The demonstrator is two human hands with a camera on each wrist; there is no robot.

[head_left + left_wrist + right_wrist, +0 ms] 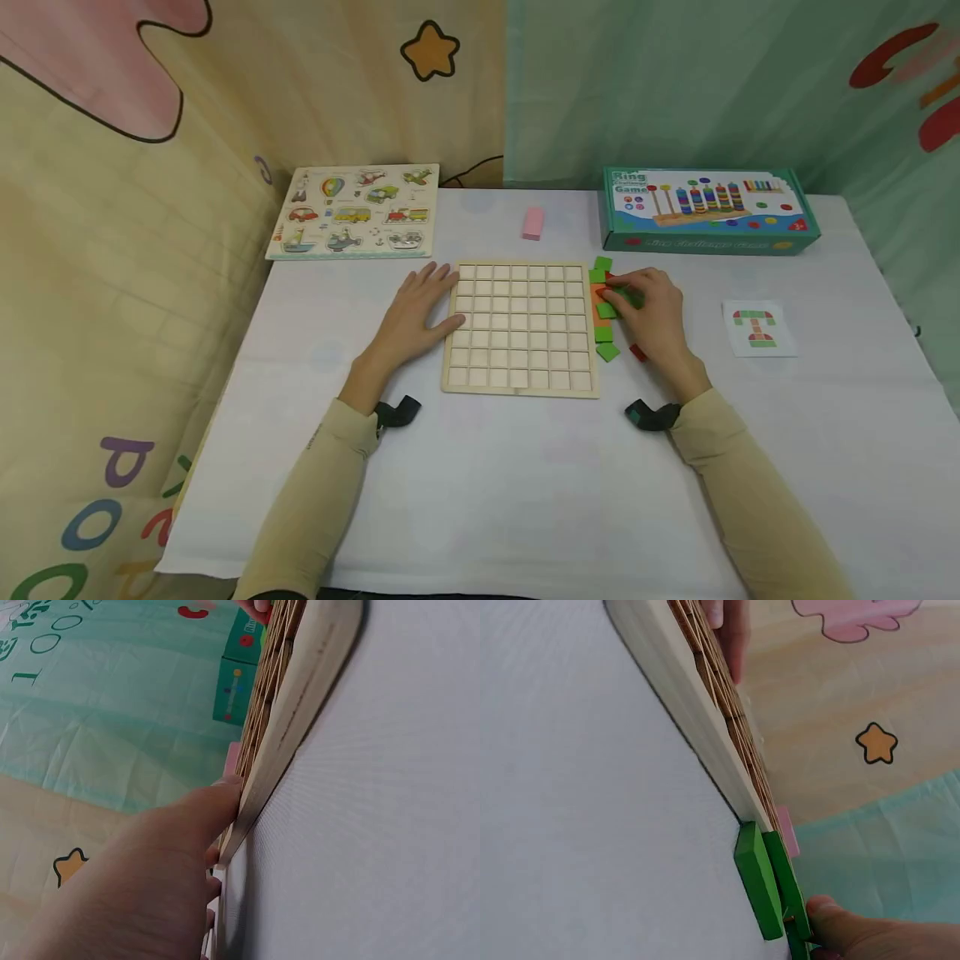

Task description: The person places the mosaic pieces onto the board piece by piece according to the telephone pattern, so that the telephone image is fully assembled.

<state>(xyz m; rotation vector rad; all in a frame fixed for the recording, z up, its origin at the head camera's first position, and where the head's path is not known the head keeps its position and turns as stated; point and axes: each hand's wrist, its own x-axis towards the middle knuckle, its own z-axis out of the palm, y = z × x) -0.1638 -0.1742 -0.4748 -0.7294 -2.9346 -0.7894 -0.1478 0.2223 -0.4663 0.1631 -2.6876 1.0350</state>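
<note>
A wooden grid board [520, 392] lies flat with its squares bare. My left hand [420, 312] rests at its left edge, fingers spread and thumb on the frame; the left wrist view shows this thumb [214, 810] against the rim. Beyond the right edge, my right hand [656, 312] pinches a small red piece [267, 613] between thumb and fingertips, mostly covered by them. Under and around that hand are several green pieces [603, 334], an orange one [597, 295] and another red piece [638, 353]. Green pieces [757, 881] stand beside the board's corner in the right wrist view.
A picture card [759, 329] lies to the right. At the back stand a green game box [708, 242] on the right and a pink block [533, 223] in the middle; a vehicle puzzle board [356, 212] lies back left. Printed curtains surround the white table [487, 483].
</note>
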